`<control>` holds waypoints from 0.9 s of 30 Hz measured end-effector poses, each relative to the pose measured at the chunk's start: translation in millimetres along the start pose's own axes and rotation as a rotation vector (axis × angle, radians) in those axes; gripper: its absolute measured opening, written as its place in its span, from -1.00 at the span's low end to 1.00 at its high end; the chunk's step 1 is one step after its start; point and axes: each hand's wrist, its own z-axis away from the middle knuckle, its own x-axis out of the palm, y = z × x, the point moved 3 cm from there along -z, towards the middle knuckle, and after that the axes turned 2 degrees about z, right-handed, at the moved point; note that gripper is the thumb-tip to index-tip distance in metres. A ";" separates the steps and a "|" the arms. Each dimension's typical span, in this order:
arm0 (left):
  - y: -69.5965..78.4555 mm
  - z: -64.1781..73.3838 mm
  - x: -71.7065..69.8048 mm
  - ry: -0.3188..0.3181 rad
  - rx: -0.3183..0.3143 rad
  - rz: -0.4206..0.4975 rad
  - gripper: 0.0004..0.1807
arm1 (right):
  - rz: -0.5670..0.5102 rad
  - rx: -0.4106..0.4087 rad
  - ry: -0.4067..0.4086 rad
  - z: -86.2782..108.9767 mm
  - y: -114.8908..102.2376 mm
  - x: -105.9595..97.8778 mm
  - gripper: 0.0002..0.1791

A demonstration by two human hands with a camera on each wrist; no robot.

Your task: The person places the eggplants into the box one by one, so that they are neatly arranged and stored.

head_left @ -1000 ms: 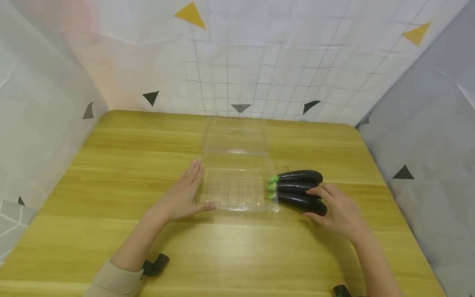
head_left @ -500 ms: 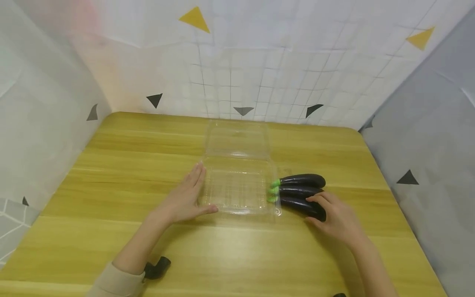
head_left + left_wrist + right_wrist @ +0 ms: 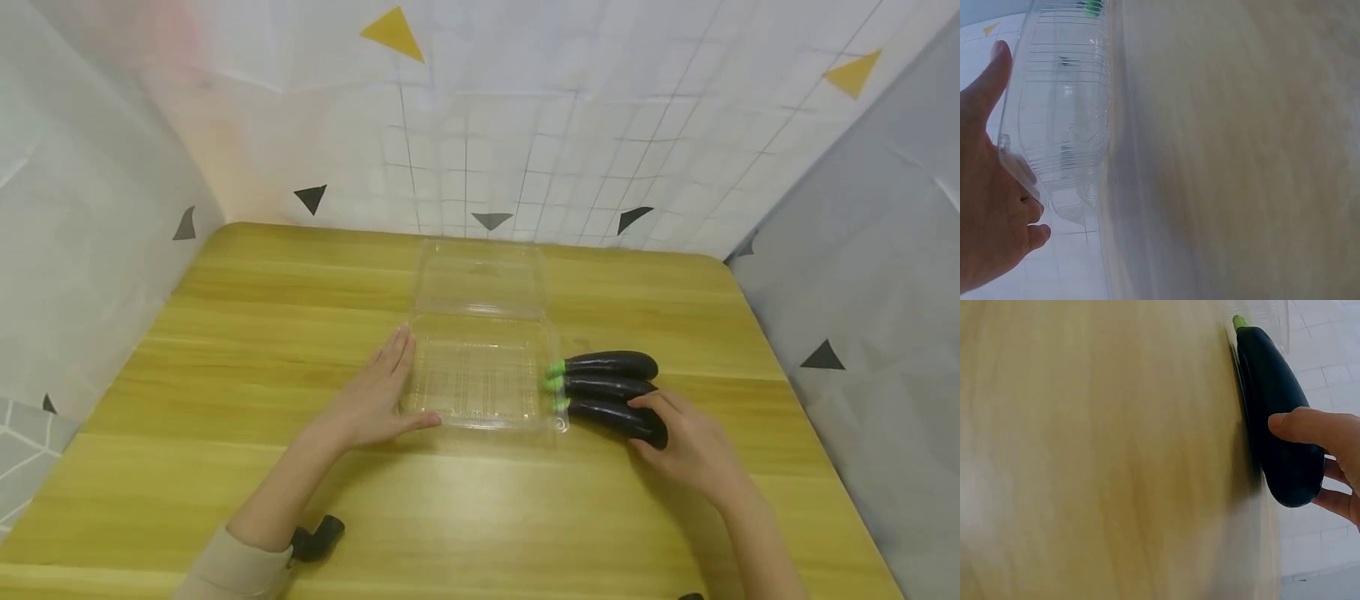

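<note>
Three dark purple eggplants lie side by side right of a clear plastic clamshell box, their green stem ends at its right rim. My right hand grips the nearest eggplant by its thick end. In the right wrist view the thumb lies across this eggplant and fingertips show on its far side. The middle eggplant and the far eggplant are untouched. My left hand rests along the left side of the box, fingers straight and thumb by the front rim.
The clamshell's lid lies folded back toward the rear wall. Under everything is a wooden table with rounded far corners. White sheet walls with black and yellow triangles enclose it on the left, back and right. A black wrist mount sits at the left wrist.
My right hand has closed round the nearest eggplant, which has slid slightly right, its stem drawing back from the others. The left hand has stayed at the box. The head view shifted slightly.
</note>
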 end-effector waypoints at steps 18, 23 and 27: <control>3.6 -1.8 -0.7 -0.015 0.005 0.001 0.28 | -0.002 0.068 0.005 10.0 4.5 -23.7 -0.37; 2.9 0.7 -2.5 -0.017 -0.013 0.021 0.28 | 0.017 0.068 0.068 3.1 5.5 -35.0 -0.38; 2.6 1.1 -3.3 -0.017 -0.011 0.010 0.28 | 0.066 0.027 0.107 -5.8 5.6 -43.6 -0.39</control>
